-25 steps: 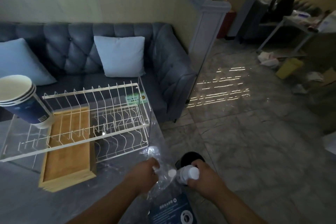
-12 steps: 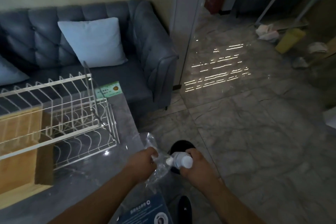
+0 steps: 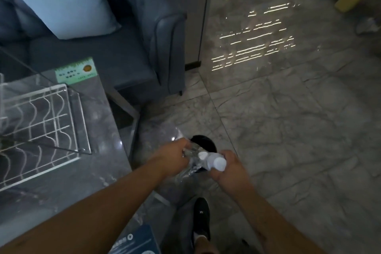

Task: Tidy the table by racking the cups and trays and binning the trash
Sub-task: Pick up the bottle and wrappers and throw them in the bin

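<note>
Left hand (image 3: 175, 156) grip clenched on crumpled clear plastic (image 3: 190, 168) | right hand (image 3: 231, 168) grip grasping white bottle (image 3: 215, 163), long axis level, pointing left | both above black bin (image 3: 203, 142) beside table (image 3: 99, 171)

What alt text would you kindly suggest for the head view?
Over a black bin, the left hand grips clear plastic and the right hand a white bottle. A wire rack sits on the table.
</note>
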The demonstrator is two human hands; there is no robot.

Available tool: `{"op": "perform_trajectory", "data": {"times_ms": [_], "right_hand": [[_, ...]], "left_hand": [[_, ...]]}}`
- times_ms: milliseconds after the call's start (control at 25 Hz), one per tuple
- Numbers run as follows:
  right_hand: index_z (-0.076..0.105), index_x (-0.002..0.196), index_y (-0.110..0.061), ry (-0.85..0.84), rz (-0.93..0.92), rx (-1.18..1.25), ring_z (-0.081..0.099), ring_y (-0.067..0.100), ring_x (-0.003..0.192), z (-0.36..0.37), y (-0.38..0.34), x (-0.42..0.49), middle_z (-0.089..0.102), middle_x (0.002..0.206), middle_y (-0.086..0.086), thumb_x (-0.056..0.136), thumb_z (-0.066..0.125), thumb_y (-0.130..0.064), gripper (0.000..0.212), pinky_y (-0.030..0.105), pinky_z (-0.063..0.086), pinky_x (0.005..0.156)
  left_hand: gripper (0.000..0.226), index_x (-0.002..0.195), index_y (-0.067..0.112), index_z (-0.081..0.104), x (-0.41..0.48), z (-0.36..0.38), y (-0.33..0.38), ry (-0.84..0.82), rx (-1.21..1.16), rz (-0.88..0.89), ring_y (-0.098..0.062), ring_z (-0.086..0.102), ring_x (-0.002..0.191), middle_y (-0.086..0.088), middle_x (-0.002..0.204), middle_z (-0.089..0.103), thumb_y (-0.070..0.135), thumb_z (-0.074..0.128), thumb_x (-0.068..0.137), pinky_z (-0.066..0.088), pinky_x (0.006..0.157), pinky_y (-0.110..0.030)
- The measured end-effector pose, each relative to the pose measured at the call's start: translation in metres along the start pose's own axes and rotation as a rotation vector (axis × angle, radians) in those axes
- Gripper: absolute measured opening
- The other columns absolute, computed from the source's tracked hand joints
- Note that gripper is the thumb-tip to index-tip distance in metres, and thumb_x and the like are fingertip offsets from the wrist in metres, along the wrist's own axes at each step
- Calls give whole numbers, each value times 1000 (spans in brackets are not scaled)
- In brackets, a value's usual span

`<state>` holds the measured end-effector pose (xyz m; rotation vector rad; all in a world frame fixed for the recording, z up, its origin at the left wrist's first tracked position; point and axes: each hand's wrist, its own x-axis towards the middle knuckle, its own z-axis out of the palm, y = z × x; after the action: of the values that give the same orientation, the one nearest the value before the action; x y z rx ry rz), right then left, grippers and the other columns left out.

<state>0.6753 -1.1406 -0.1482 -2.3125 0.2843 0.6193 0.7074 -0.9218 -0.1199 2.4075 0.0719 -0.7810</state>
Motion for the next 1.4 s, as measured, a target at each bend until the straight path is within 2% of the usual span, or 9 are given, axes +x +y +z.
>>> {"op": "perform_trajectory", "data": {"times_ms": [80,320,440,600,760,920,1040,1280,1400], "right_hand": [[51,130,-21,-2,30,2,61,21,102,6,22,17,56,123,2,75,80,-33,63,36,53,84],[51,126,-26,1,101,23,57,16,91,49,83,76,55,110,-3,72,78,-44,63,27,44,70],[50,126,-24,-10,121,49,56,15,87,76,111,103,54,110,-2,69,75,-45,65,26,42,64],[49,125,-25,20,161,11,54,17,88,109,150,144,51,110,-2,67,71,-47,66,27,41,66],[50,123,-23,37,145,-17,57,19,86,133,180,174,53,108,-1,71,76,-38,59,30,47,66],[47,125,-26,30,159,-37,61,22,93,158,203,194,55,116,2,73,74,-37,60,40,56,75],[44,129,-25,7,138,-38,59,22,96,171,213,202,54,122,2,76,74,-36,62,42,56,78],[47,127,-23,-22,119,-78,61,23,92,192,227,221,57,119,4,76,75,-35,59,37,52,73],[47,125,-25,-34,136,-70,64,24,92,198,231,226,60,117,6,75,77,-37,59,39,55,74]], "left_hand": [[35,122,28,59,24,18,-6,-36,23,-28,-23,65,103,-3,115,70,30,65,87,42,78,-25],[32,121,28,60,106,84,-26,-166,54,-19,-20,61,93,-3,117,68,26,66,90,46,78,-29],[27,119,30,62,146,117,-40,-186,70,-29,-21,63,97,-3,120,69,28,63,92,50,80,-31],[29,119,28,63,196,161,-65,-223,88,-53,-22,61,95,-7,121,69,24,62,91,47,80,-28],[22,105,31,61,236,190,-84,-233,11,-123,-26,67,95,-8,112,70,17,64,88,58,84,-36],[27,112,27,64,263,222,-103,-249,-14,-148,-20,61,89,-2,106,64,15,66,88,44,69,-23],[26,112,24,66,272,239,-116,-242,-50,-194,-20,62,86,1,98,62,14,66,88,42,62,-21],[23,107,25,65,280,257,-142,-238,-77,-246,-24,70,88,-3,100,69,19,69,86,59,82,-33],[23,103,29,62,279,261,-148,-253,-94,-266,-21,69,83,-6,104,72,21,70,84,57,73,-30]]}}
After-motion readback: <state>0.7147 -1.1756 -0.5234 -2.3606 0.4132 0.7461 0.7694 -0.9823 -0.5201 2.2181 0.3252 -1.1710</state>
